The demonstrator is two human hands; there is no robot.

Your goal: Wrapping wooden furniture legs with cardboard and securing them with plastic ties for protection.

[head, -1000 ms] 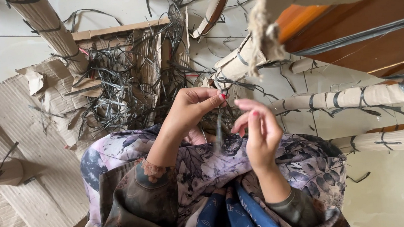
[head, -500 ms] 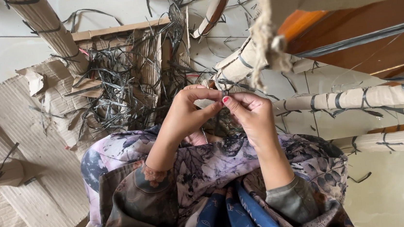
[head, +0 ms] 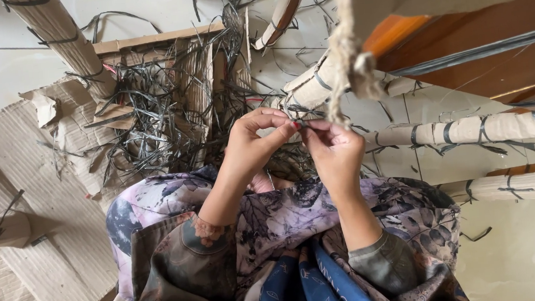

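Flattened corrugated cardboard (head: 21,211) covers the floor's left side, a tangle of dark strips (head: 160,108) beside it. Left hand (head: 251,148) and right hand (head: 335,154) meet, each grip pinched together on one thin dark strip (head: 302,125) (barely visible) above the lap.

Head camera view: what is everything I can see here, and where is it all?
Dark strip: one, thin, pinched between the fingertips of both hands.
Pile of dark strips: too many to count, black-grey, tangled on the floor ahead of the hands.
Cardboard sheets: several, brown, torn and flat at left.
Wrapped poles: several, beige with dark bands, at right and upper left.
Frayed rope: one, pale, hanging at upper centre.
Wooden furniture: orange-brown, upper right.
Tiled floor: pale, underneath everything.
Patterned cloth: purple and blue floral, on the lap.
Left hand: one, pinching the strip.
Right hand: one, pinching the strip.
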